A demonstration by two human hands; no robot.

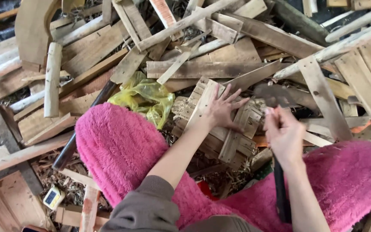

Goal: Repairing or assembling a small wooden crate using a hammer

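Note:
My left hand [224, 107] lies flat with fingers spread on a small slatted wooden crate piece [232, 139], pressing it down. My right hand [284, 135] is closed around the dark handle [280, 193] of a chopping tool. Its broad blade [275, 95] is motion-blurred just above and to the right of my left hand's fingers. My knees in fluffy pink trousers [117, 146] frame the piece on both sides.
A heap of scrap planks, slats and round sticks [202, 68] fills the ground ahead. A crumpled yellow plastic bag [144, 96] lies left of the crate piece. A dark pipe [71, 148] runs beside my left knee. A small yellow-edged device [52, 197] sits at lower left.

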